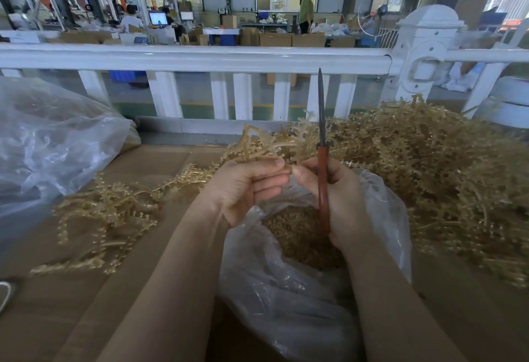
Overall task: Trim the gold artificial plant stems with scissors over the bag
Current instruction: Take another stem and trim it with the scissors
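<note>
Directly above the open clear plastic bag (286, 290), both hands meet at a gold stem (266, 144). The left hand (246, 187) has its fingers curled, the thumb and forefinger pinching the stem's lower end just above the bag mouth. The right hand (340, 198) grips the red-handled scissors (322, 161), blades together and pointing straight up; its thumb tip touches the left forefinger at the stem. Inside the bag lies a layer of small gold trimmings (297, 235). To the right of the bag, a large heap of gold stems (429, 167) covers the cardboard tabletop (160, 161). To the left of the bag, a smaller spread of stems (114, 213) lies flat. Further left sits a second clear bag (51, 144). Behind the bag runs a white railing (194, 60).
</note>
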A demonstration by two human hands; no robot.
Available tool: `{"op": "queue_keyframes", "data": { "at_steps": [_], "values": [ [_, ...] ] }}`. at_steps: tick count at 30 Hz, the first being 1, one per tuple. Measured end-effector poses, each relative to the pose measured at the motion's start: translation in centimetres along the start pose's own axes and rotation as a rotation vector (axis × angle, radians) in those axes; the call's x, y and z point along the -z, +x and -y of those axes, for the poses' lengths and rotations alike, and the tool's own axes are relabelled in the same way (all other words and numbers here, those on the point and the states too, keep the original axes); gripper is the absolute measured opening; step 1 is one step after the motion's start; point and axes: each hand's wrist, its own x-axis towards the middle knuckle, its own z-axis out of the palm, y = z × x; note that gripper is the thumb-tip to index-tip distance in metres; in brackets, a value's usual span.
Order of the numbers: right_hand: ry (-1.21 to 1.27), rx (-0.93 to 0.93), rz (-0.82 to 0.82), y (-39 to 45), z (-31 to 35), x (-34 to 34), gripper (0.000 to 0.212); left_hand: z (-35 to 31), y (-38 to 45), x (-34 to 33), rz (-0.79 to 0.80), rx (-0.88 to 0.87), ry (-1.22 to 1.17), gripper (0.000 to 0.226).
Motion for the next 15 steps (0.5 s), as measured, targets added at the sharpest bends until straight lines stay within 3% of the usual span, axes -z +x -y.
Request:
{"op": "queue_keyframes", "data": {
  "at_steps": [6, 9, 15],
  "values": [
    [-0.211, 0.129, 0.009, -0.4, -0.1, 0.0, 0.041, -0.3, 0.0, 0.5, -0.121, -0.126, -0.104, 0.023],
    [-0.406, 0.153, 0.059, -0.5, -0.4, 0.1, 0.032, -0.6, 0.0, 0.7, -0.172, -0.166, -0.112, 0.019],
    [-0.788, 0.272, 0.096, -0.7, -0.8, -0.1, 0.047, -1.3, -0.2, 1.3, -0.201, -0.251, -0.095, 0.011]
  ]
}}
